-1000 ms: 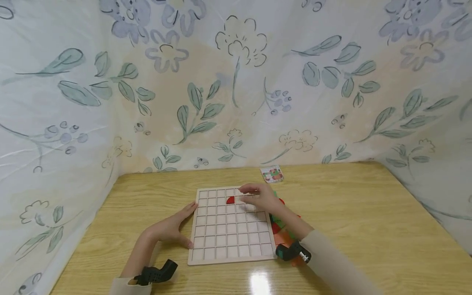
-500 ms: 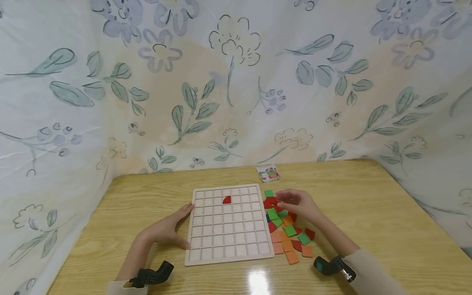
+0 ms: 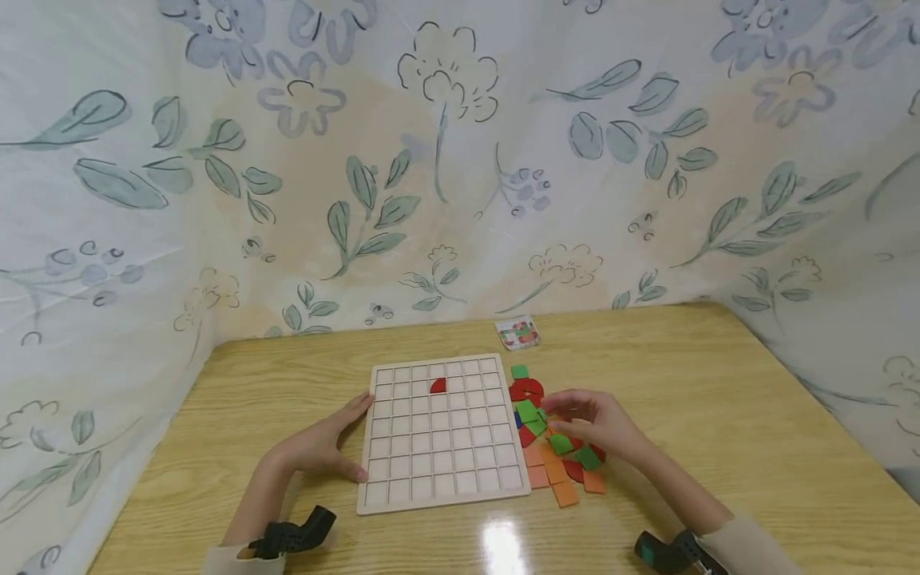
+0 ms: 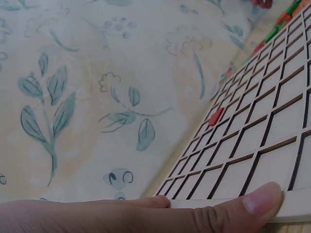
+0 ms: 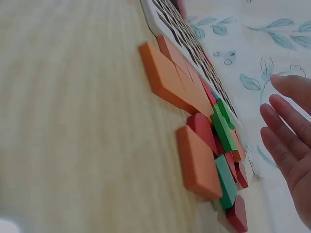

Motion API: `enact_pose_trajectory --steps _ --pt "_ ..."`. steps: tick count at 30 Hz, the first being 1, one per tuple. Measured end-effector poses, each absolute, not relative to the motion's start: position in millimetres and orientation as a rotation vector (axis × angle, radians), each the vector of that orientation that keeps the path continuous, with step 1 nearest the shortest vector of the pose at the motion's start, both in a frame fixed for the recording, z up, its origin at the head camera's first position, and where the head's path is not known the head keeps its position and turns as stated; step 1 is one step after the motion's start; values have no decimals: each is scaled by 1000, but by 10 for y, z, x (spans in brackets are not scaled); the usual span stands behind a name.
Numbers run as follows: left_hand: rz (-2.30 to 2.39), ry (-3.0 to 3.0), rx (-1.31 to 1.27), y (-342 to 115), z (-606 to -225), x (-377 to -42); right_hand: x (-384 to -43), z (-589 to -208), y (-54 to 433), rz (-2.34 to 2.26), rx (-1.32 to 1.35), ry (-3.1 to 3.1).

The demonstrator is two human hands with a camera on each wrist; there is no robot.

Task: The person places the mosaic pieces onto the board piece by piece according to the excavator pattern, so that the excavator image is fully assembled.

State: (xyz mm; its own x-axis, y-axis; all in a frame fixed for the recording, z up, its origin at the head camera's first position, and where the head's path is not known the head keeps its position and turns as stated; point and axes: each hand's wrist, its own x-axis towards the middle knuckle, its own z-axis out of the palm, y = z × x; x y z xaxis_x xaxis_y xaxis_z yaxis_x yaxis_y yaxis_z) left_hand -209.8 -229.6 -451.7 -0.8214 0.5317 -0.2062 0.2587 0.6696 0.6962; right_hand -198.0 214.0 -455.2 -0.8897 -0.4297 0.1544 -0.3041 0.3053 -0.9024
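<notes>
A pale wooden grid board [image 3: 440, 503] lies flat on the table. One red quarter-circle tile [image 3: 438, 386] sits in a cell of its second row. My left hand [image 3: 327, 447] rests along the board's left edge, fingertips near the upper part and thumb lower down, as the left wrist view also shows. My right hand [image 3: 596, 419] hovers over the loose tiles at the board's right side. Its fingers are relaxed and bent, with nothing between them in the right wrist view. Below it lie green tiles [image 3: 527, 411], red curved tiles [image 3: 527, 389] and orange tiles [image 3: 565, 493].
A small printed card [image 3: 517, 332] with a colored pattern lies behind the board near the back edge. The wooden table [image 3: 683, 383] is enclosed by a floral cloth [image 3: 460, 160] at the back and sides. A wrist camera [image 3: 295, 533] is strapped to each forearm.
My right hand has moved from over the board's upper right to the tile pile, then a little nearer to me. The left hand stays at the board's edge. The view has shifted slightly.
</notes>
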Motion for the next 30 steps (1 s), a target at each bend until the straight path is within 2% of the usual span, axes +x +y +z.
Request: enact_pose_trajectory --steps 5,12,18,24,30 --pt "969 2475 610 -2284 -4498 -2091 -1791 -4555 2232 -1577 -684 2463" --pt "961 2489 581 -2278 -4491 -2076 -1532 -4572 2393 -1466 -509 2488" --pt "966 2490 570 -2300 -4533 -2060 -1408 -4645 2519 -1403 -572 2597" --pt "963 2498 577 -2316 -4557 -2054 -1335 -4670 2574 -1311 -488 2570" --pt "952 2509 589 -2300 -4544 -2058 -1317 -4694 2592 -1260 -613 2644"
